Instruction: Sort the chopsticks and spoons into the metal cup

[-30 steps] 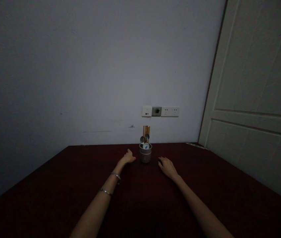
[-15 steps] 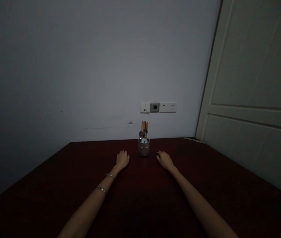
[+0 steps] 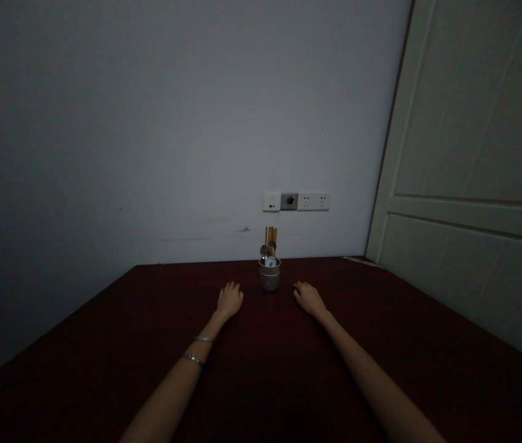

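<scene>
On the dark red table, near its far edge, a utensil-filled pot is being flanked by the left hand and right hand, both opened, palms down.

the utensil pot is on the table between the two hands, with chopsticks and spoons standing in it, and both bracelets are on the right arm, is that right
Not quite: the head view shows both bracelets on the left arm, not the right. The rest holds.
</scene>
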### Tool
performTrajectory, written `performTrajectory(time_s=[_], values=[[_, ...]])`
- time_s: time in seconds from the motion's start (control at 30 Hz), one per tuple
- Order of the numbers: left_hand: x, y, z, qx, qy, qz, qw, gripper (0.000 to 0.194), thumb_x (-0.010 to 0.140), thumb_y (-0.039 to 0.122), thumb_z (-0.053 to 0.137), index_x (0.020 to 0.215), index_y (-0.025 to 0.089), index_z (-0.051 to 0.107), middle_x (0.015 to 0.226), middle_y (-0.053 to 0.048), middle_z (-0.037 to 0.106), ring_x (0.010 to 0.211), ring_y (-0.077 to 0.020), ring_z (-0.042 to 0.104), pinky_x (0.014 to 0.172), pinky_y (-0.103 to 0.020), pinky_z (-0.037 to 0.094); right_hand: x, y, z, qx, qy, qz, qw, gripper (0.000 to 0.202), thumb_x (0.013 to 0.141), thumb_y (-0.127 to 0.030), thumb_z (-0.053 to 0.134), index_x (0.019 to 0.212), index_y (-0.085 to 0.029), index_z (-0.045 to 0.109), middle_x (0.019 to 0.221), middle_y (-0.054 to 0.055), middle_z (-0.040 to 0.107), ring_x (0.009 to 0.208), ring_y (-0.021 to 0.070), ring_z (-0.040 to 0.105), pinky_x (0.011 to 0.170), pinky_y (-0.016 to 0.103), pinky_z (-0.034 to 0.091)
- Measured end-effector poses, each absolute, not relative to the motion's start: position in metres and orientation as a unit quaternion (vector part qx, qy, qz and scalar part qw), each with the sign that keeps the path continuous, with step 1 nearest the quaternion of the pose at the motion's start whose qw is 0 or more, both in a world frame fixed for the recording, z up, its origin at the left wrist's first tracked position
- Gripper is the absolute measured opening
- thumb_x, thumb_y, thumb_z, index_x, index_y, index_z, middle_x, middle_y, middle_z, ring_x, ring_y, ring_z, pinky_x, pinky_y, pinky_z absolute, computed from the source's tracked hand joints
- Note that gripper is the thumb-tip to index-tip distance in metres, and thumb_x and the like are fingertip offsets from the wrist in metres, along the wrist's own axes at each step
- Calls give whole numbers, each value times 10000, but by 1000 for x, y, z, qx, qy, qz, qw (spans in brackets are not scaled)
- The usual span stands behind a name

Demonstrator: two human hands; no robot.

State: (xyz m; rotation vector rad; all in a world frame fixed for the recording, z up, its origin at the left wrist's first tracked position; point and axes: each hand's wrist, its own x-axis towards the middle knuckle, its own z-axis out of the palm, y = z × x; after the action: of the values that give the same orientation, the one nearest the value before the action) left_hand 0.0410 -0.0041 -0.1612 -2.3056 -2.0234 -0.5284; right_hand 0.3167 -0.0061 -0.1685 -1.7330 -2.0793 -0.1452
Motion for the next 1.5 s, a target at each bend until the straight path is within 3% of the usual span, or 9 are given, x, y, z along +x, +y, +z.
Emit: performTrajectory(time_s=[0.4, 0.53, 0.63, 0.77, 0.87, 1.17, 1.3, 1.5], values=[[41, -2, -164, -729, -656, -193, -10, 469, 867, 298, 321, 1275, 84, 413, 1361, -172, 384, 1284, -267, 296, 1037, -428, 196, 317, -4, -171, -617, -756, -58, 212, 380, 844, -216, 368, 1125, -107, 600, 1192, 131, 575, 1161, 200, 481, 1017, 321, 300], [44, 1, -153, -683, -671, -279, -77, 682, 822, 533, 366, 1312, 59, 340, 1387, -207, 322, 1313, -300, 220, 1054, -448, 128, 317, -5, -170, -616, -756, -66, 209, 388, 855, -231, 349, 1102, -94, 614, 1180, 147, 579, 1143, 218, 495, 1001, 327, 318], [53, 3, -143, -674, -628, -356, -160, 846, 716, 624, 487, 1329, 68, 310, 1408, -214, 275, 1320, -303, 200, 1059, -392, 154, 316, -5, -170, -626, -749, -64, 206, 375, 856, -240, 354, 1091, -123, 622, 1190, 131, 576, 1139, 217, 498, 988, 327, 328], [77, 11, -136, -653, -536, -443, -301, 966, 613, 560, 658, 1351, 88, 251, 1411, -233, 251, 1300, -291, 260, 1032, -353, 236, 316, -4, -170, -626, -749, -62, 209, 374, 863, -245, 345, 1098, -140, 618, 1195, 120, 575, 1149, 204, 490, 996, 316, 315], [96, 20, -130, -637, -493, -486, -340, 1009, 538, 477, 750, 1333, 88, 266, 1384, -246, 297, 1273, -293, 312, 1020, -363, 261, 317, -5, -169, -622, -751, -61, 211, 376, 869, -245, 335, 1084, -141, 624, 1192, 124, 576, 1155, 203, 484, 995, 312, 314], [121, 40, -107, -609, -453, -527, -382, 875, 440, 299, 832, 1186, 109, 418, 1254, -209, 480, 1139, -267, 481, 956, -355, 351, 316, -4, -168, -631, -744, -59, 213, 362, 879, -264, 337, 1047, -151, 637, 1179, 126, 583, 1143, 212, 491, 969, 325, 332], [126, 48, -111, -637, -417, -532, -370, 734, 451, 277, 825, 1082, 107, 492, 1114, -169, 582, 1015, -238, 563, 903, -354, 399, 316, -4, -168, -631, -742, -57, 216, 353, 880, -260, 341, 1021, -152, 646, 1170, 130, 586, 1134, 214, 496, 960, 328, 335], [127, 61, -120, -632, -414, -549, -358, 649, 448, 281, 826, 1003, 114, 534, 1019, -134, 626, 924, -213, 594, 840, -340, 431, 315, -8, -165, -631, -743, -53, 216, 348, 885, -253, 340, 1007, -154, 650, 1146, 127, 600, 1133, 205, 495, 958, 317, 330]])
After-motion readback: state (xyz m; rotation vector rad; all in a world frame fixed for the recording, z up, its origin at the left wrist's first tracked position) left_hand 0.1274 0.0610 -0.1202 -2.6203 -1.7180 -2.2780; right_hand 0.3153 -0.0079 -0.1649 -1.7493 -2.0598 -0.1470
